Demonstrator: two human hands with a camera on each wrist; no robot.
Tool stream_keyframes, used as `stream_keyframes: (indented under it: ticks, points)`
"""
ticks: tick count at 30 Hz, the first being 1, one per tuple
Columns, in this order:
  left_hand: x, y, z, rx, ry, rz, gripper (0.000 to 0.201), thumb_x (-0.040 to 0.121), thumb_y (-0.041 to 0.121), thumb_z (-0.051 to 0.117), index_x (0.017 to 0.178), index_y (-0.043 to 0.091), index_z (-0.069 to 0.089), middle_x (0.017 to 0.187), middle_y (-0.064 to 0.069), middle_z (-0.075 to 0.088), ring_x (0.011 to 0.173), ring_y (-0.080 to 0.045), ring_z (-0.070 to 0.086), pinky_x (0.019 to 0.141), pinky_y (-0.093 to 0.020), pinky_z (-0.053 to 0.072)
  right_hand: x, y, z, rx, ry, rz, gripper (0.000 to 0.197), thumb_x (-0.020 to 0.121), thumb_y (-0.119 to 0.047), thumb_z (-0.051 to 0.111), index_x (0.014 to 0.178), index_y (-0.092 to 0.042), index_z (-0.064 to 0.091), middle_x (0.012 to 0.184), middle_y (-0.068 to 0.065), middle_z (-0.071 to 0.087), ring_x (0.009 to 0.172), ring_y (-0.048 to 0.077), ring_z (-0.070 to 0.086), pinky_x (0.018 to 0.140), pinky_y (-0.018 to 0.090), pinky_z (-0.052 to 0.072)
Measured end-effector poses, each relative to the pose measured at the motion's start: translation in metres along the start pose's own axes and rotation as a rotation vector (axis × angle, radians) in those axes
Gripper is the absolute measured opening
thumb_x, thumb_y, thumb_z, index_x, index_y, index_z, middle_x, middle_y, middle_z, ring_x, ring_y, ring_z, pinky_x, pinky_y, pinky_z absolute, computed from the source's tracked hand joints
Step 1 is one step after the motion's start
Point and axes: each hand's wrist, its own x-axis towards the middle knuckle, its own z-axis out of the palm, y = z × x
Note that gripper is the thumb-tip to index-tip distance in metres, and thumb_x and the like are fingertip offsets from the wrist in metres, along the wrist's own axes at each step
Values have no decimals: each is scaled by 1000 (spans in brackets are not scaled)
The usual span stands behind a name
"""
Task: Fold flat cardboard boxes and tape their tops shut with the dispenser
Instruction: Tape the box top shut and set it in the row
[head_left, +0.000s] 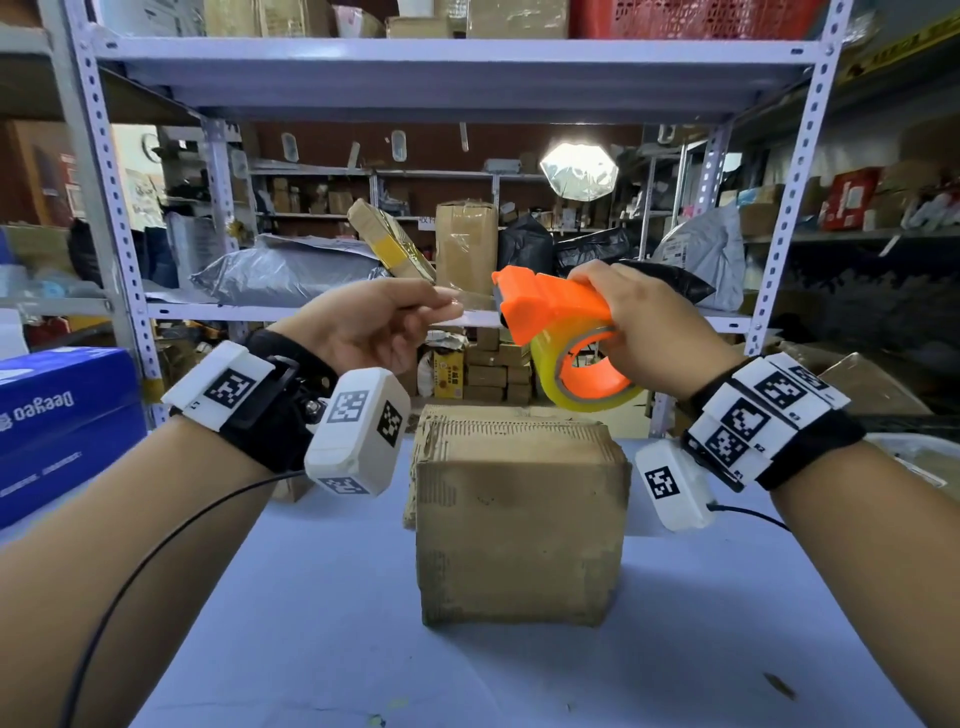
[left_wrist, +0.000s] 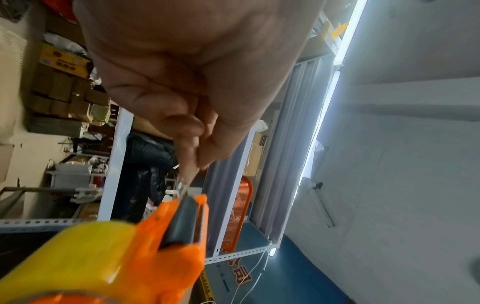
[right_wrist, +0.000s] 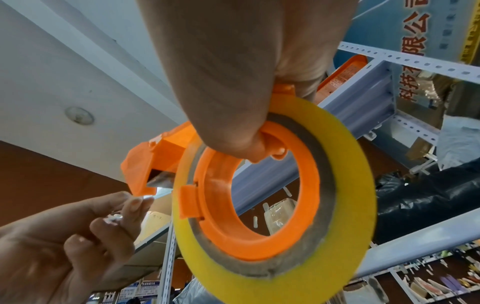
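A worn brown cardboard box (head_left: 519, 525) stands folded on the blue table (head_left: 311, 623), its top flaps down. Above it my right hand (head_left: 644, 322) grips the orange tape dispenser (head_left: 550, 306) with its yellowish clear tape roll (head_left: 587, 374). The dispenser (right_wrist: 161, 156) and roll (right_wrist: 345, 205) fill the right wrist view. My left hand (head_left: 384, 322) is raised beside the dispenser's mouth and pinches the free end of the clear tape (head_left: 470, 306) between thumb and fingertips. The left wrist view shows the tape end (left_wrist: 183, 186) running to the dispenser's black roller (left_wrist: 182, 222).
A blue carton (head_left: 57, 421) sits at the table's left edge. A metal shelf rack (head_left: 457, 73) stands right behind the table, loaded with parcels, grey and black bags. A clear plastic tub (head_left: 924, 457) sits at the right edge. Flat cardboard (head_left: 415, 467) leans behind the box.
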Motion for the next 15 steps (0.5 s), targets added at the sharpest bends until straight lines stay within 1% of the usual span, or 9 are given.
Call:
stream_keyframes:
  ticks: [3, 5, 7, 8, 9, 11, 13, 15]
  points:
    - [-7, 3, -9, 14, -5, -31, 12, 98, 25, 56, 91, 20, 63, 48, 7, 60, 33, -1, 41, 33, -8, 33, -1, 3, -5, -13, -6, 7, 58, 80, 4, 52, 128, -28, 46, 105, 5, 54, 92, 31, 55, 72, 48, 51]
    - [-11, 4, -18, 0, -25, -36, 12, 96, 24, 56, 88, 20, 62, 46, 7, 57, 32, -1, 40, 29, -11, 32, -1, 7, -7, -18, -13, 18, 56, 81, 4, 51, 127, -28, 47, 105, 5, 54, 93, 31, 55, 74, 49, 51]
    - [-14, 2, -27, -12, -32, -31, 4, 87, 22, 61, 85, 19, 64, 49, 7, 58, 33, -1, 40, 29, -11, 31, -3, 11, -9, -28, -26, 25, 54, 81, 3, 51, 126, -28, 48, 104, 5, 55, 93, 31, 55, 76, 49, 51]
    - [-14, -1, -32, -19, -26, -25, 6, 82, 21, 64, 87, 18, 66, 52, 7, 61, 34, -1, 41, 29, -10, 32, -4, 13, -9, -32, -35, 24, 53, 81, 2, 52, 125, -28, 48, 103, 4, 55, 93, 30, 55, 76, 49, 51]
    - [-13, -5, -36, -28, -17, -22, 11, 79, 21, 65, 89, 17, 68, 57, 7, 64, 35, -1, 41, 30, -10, 32, -5, 14, -9, -35, -45, 22, 53, 81, 2, 53, 124, -29, 49, 102, 4, 55, 92, 30, 55, 74, 48, 51]
    - [-10, -15, -43, -57, -8, -31, 13, 77, 20, 67, 89, 15, 70, 64, 7, 68, 37, 0, 41, 34, -7, 30, -6, 13, -6, -42, -68, 13, 52, 81, 1, 54, 123, -30, 49, 99, 1, 54, 89, 29, 55, 70, 45, 50]
    - [-7, -25, -48, -69, -7, -53, 10, 77, 21, 68, 82, 15, 74, 67, 8, 69, 39, -1, 38, 40, -4, 23, -5, 11, -3, -55, -98, 2, 51, 81, -1, 54, 122, -32, 48, 99, 0, 54, 88, 27, 55, 69, 42, 49]
    - [-6, -32, -57, -71, 11, -57, 9, 74, 22, 69, 73, 17, 77, 69, 10, 69, 39, -1, 35, 47, -6, 17, -6, 13, 0, -74, -120, -2, 51, 82, -2, 55, 122, -33, 47, 102, 0, 56, 89, 26, 56, 69, 41, 49]
